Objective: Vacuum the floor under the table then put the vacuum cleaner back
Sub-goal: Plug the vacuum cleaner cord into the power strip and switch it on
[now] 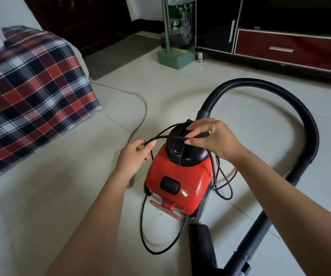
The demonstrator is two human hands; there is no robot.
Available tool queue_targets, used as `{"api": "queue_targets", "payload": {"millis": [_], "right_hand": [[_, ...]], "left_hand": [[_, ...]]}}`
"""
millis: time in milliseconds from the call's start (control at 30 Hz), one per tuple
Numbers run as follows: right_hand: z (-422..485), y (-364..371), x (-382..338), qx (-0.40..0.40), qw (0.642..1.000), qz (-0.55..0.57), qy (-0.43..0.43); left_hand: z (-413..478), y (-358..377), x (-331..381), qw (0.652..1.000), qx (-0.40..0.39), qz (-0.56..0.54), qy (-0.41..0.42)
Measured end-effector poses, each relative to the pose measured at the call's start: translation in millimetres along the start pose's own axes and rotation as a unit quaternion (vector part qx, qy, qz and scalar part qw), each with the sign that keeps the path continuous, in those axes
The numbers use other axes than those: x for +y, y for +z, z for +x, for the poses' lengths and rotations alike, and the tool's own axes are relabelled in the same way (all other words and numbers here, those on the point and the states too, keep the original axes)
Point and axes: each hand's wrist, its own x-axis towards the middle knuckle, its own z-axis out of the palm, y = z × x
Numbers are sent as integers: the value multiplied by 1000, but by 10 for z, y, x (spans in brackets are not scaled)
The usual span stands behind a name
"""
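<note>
A red vacuum cleaner (177, 176) with a black top stands on the white tiled floor in the middle of the head view. Its thin black power cord (142, 222) loops over the black top and trails in coils on both sides. My left hand (133, 158) pinches the cord just left of the body. My right hand (210, 139) holds the same cord over the black top, fingertips pinched. The black ribbed hose (292, 94) arcs right from the front and runs down into the black tube (260, 232). The floor nozzle (201, 246) lies at the bottom.
A sofa with a plaid cover (31, 92) fills the left side. A beige cable (140, 108) snakes along the floor beside it. A green broom and dustpan set (174, 56) stands at the back, next to a black and red low cabinet (284, 48). A grey mat (118, 54) lies by the far wall.
</note>
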Motion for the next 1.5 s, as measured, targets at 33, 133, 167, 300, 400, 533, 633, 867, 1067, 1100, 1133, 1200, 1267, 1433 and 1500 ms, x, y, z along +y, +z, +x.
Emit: {"api": "queue_targets", "payload": {"millis": [33,133,167,300,400,533,633,867,1067,1100,1133,1200,1267,1433,1500], "right_hand": [[2,5,-8,-8,1000,-9,-2],[-7,51,-23,-41,999,-34,-9],[-12,69,-20,-48,998,-32,-6],[-17,91,-1,-16,999,19,23],[-8,81,7,29,997,49,45],[1,75,39,64,989,112,75],[18,82,69,90,985,118,92],[60,113,180,112,977,134,119],[80,-13,204,158,956,201,142],[83,-51,209,167,952,210,146],[85,-89,212,174,949,217,149],[84,-134,221,182,945,228,147],[78,-136,223,177,946,232,143],[116,-40,187,163,946,244,138],[143,-41,182,178,943,240,145]], "left_hand": [[0,-11,-10,998,-18,-56,-16],[23,-52,-30,987,-3,-151,-60],[29,-63,-40,982,17,-176,-70],[42,-89,-106,942,104,-303,-97],[53,-113,-197,910,133,-381,-100],[57,-190,-338,897,141,-399,-127],[65,-224,-427,892,116,-408,-154],[116,-246,-646,939,109,-284,-158],[14,-309,-811,977,80,-160,-116],[4,-323,-845,981,76,-140,-112],[2,-338,-886,983,75,-125,-111],[18,-367,-969,985,74,-99,-122],[41,-396,-1048,987,78,-62,-129],[23,-449,-1108,986,109,-42,-120],[8,-435,-1001,988,97,-68,-102]]}}
